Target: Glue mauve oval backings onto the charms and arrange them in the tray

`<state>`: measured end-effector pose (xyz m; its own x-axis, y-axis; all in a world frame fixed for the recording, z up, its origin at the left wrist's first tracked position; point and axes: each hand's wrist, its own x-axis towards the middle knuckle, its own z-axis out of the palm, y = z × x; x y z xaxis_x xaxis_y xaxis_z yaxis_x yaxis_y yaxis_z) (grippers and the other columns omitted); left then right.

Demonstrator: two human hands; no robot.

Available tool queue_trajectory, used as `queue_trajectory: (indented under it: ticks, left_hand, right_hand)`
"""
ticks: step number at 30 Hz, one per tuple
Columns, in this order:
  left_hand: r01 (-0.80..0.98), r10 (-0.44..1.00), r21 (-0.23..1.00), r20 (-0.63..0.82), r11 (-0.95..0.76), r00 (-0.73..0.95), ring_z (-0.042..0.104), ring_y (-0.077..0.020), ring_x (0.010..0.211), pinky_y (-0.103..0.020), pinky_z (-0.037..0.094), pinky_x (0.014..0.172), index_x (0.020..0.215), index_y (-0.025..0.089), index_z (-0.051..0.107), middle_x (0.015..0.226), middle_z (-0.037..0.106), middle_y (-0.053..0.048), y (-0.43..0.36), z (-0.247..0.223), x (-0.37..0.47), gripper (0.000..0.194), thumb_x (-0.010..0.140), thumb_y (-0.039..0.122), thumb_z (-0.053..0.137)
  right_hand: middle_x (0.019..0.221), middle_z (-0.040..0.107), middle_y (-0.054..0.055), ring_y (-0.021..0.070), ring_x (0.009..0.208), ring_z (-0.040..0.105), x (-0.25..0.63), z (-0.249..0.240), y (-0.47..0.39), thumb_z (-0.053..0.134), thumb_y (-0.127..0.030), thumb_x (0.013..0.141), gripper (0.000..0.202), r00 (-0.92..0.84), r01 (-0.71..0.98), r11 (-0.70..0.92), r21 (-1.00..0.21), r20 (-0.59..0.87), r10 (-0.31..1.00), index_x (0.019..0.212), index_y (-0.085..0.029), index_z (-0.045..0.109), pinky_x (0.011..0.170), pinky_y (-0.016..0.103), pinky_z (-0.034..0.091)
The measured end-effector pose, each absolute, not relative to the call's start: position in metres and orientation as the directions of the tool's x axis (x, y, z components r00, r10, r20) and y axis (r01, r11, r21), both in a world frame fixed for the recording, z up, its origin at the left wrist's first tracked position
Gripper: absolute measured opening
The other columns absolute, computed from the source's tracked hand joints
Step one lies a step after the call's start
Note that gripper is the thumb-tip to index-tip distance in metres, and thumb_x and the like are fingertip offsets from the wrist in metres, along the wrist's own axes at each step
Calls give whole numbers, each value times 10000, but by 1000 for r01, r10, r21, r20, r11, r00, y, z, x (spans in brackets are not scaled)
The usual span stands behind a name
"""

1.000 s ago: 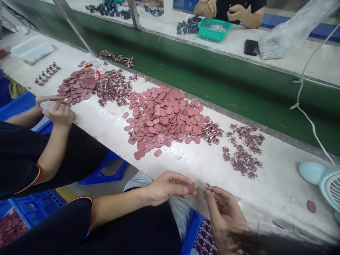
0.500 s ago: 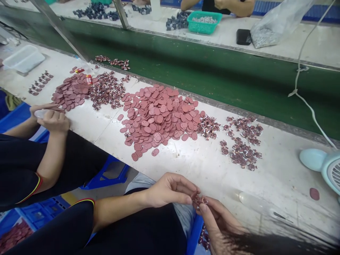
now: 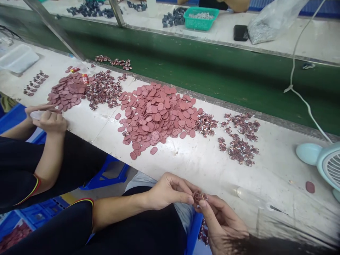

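My left hand (image 3: 170,193) and my right hand (image 3: 221,217) meet at the table's front edge, fingertips pinched on a small brown plastic figure piece (image 3: 199,197) with pale marks. Fingers partly cover it, so its exact shape is unclear. Farther up the table spreads a big heap of flat reddish oval discs (image 3: 159,113). Small brown-and-white pieces (image 3: 205,124) lie against the heap's right side, and more brown pieces (image 3: 243,150) lie scattered farther right. A clear bottle with a thin dark tip (image 3: 247,194) rests on its side to the right of my hands.
A pale blue fan (image 3: 329,163) stands at the right, near a single oval disc (image 3: 310,187). A green belt (image 3: 186,53) runs behind the table. At left, a co-worker's hands (image 3: 50,120) hold a white bottle beside another disc pile (image 3: 66,92). A white cord (image 3: 293,71) hangs at right.
The view has shifted slightly, so the table's contents sit a little higher and more to the left. Both my hands keep hold of the small piece, which looks slightly turned.
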<state>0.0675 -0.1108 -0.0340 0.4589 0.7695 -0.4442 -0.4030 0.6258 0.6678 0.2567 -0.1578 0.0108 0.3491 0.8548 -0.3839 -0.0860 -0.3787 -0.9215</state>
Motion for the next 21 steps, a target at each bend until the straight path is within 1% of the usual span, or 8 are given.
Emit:
queue_trajectory:
  ticks: [3,6,9,12,15,17,18,21]
  left_hand:
    - [-402,781,684,-429,609,453,982,-410,1157,-536,777,1072,806,269,995,1268,1004,-221,-110,-29,70,482,705,666,1250]
    - [-419,794,687,-416,594,443,979,-383,1120,-510,775,1051,804,272,996,1224,1007,-206,-109,-25,73,456,718,643,1249]
    - [-434,801,685,-403,585,442,973,-363,1044,-496,778,1015,800,258,991,1186,1004,-198,-109,-26,77,443,732,611,1248]
    - [-447,804,679,-399,583,442,979,-350,1042,-470,789,980,795,263,987,1231,1005,-195,-112,-29,84,445,726,614,1251]
    - [-399,782,691,-411,602,468,992,-332,1117,-428,790,1017,904,269,1022,1430,985,-198,-115,-29,86,468,706,618,1265]
    - [-322,777,742,-408,588,480,993,-321,1170,-393,783,1029,1021,277,1046,1541,955,-198,-113,-27,81,484,760,635,1241]
    - [-280,788,782,-393,558,473,990,-321,1199,-377,780,1014,1058,278,1050,1553,951,-198,-110,-25,75,465,819,643,1210]
    - [-129,893,935,-267,331,362,976,-308,1229,-411,779,1096,1090,272,1044,1460,984,-175,-91,-29,50,337,1035,604,1064]
  right_hand:
    - [836,986,50,285,695,942,256,11,-158,1164,-608,727,325,376,-93,-362,-928,-369,850,874,-364,1008,687,351,826]
    - [823,975,17,233,739,943,248,19,-160,1161,-642,733,349,411,-137,-389,-911,-409,814,876,-368,998,758,283,806]
    - [878,987,-12,188,813,949,242,21,-163,1160,-668,745,373,436,-197,-423,-884,-466,770,916,-380,995,848,232,788]
    - [912,1006,15,246,774,955,248,4,-168,1193,-573,717,355,457,-225,-367,-903,-430,779,947,-374,1009,764,315,828]
    - [860,995,40,285,669,926,267,-21,-186,1223,-444,652,361,541,-218,-281,-935,-356,762,937,-362,1017,627,368,819]
    - [845,983,34,268,673,918,285,-32,-210,1212,-429,656,351,623,-198,-253,-947,-321,713,933,-362,1008,643,362,816]
    - [871,983,24,251,722,926,296,-35,-225,1197,-440,675,338,674,-180,-247,-952,-303,674,938,-365,997,696,352,821]
    - [1018,967,-15,204,924,937,336,-37,-280,1107,-480,791,276,833,-69,-260,-963,-199,517,988,-380,941,886,341,819]
